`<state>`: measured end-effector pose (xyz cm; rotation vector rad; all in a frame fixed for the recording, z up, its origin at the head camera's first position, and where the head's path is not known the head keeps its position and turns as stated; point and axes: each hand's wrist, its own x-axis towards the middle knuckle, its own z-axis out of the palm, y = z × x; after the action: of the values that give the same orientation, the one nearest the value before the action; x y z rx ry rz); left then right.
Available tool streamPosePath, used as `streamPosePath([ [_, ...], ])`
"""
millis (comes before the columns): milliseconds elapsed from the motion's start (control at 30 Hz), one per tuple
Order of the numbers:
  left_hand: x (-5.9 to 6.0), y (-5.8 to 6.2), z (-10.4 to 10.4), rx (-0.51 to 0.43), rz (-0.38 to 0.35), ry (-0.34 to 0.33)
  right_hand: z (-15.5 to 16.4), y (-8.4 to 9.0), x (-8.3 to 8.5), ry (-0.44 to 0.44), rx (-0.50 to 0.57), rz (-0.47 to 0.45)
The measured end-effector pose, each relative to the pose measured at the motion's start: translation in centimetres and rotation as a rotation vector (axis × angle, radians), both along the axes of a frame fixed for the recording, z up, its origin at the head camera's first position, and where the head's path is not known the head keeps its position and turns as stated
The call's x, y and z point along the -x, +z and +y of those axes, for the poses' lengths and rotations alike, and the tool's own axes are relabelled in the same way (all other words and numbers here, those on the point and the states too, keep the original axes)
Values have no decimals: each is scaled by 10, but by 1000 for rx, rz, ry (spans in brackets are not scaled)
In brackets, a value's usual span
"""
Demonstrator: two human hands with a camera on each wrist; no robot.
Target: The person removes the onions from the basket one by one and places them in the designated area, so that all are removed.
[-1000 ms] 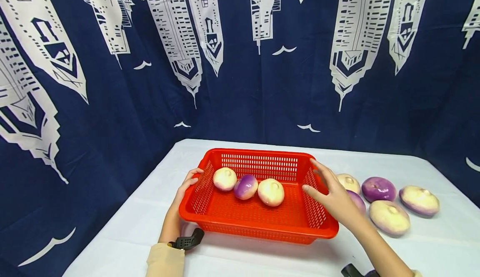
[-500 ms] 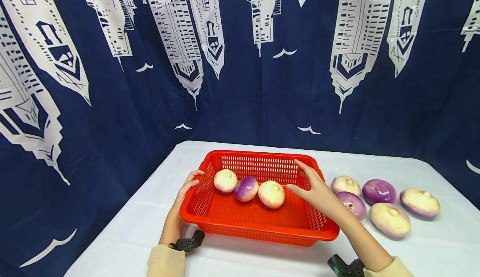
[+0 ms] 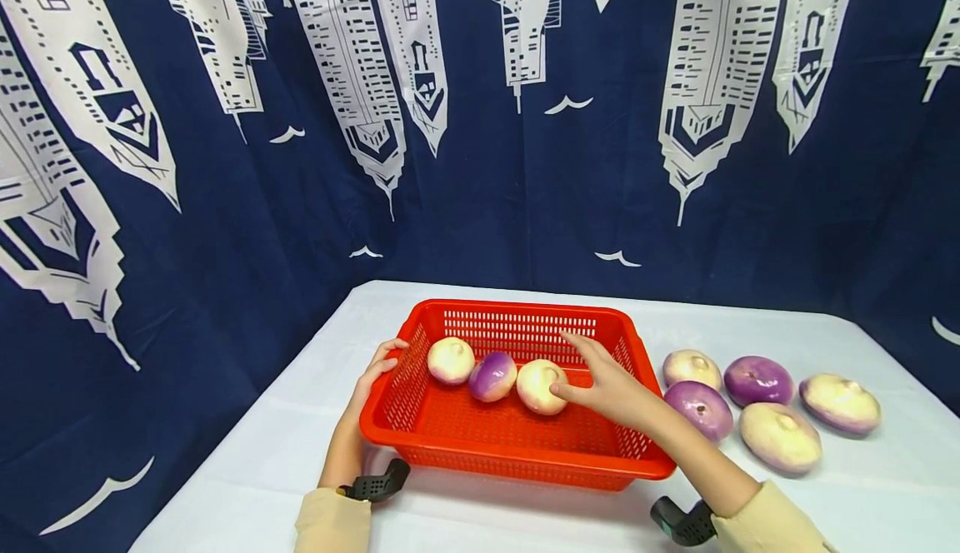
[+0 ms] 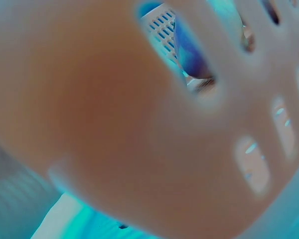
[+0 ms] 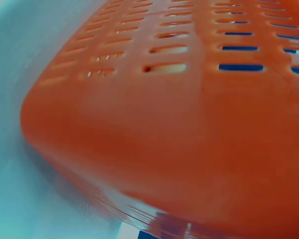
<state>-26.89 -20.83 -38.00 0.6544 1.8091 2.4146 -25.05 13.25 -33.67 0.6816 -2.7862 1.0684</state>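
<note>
A red plastic basket [image 3: 517, 463] with slotted walls stands on the table. In it sit a row of three turnips: a pale one [image 3: 450, 361], a purple one [image 3: 492, 376] and another pale one [image 3: 541, 386] on the right. My left hand [image 3: 372, 374] holds the basket's left rim, fingertips over the edge. Above the right half of the basket is my right hand [image 3: 611, 386], fingers spread and thumb out. Its thumb overlaps the right-hand pale turnip; whether they touch I cannot tell. The wrist views show mostly blurred basket wall [image 4: 139, 124], [image 5: 164, 129].
Right of the basket several more turnips lie on the white tabletop [image 3: 885, 486]: purple ones [image 3: 757, 381], [image 3: 699, 411] and pale ones [image 3: 780, 438], [image 3: 840, 403], [image 3: 692, 369]. A navy curtain [image 3: 517, 228] with white building prints hangs behind and at the left.
My right hand has moved left from the basket's right rim, over the inside, to the right-hand pale turnip. The left hand, the basket and the turnips have stayed put.
</note>
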Motion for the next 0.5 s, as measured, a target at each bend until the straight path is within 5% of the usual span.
streamPosePath([
  [333, 0, -2, -1, -21, -18, 1, -6, 1, 4, 58, -160, 14],
  [500, 1, -2, -1, -27, 42, -35, -9, 1, 6, 75, -202, 18],
])
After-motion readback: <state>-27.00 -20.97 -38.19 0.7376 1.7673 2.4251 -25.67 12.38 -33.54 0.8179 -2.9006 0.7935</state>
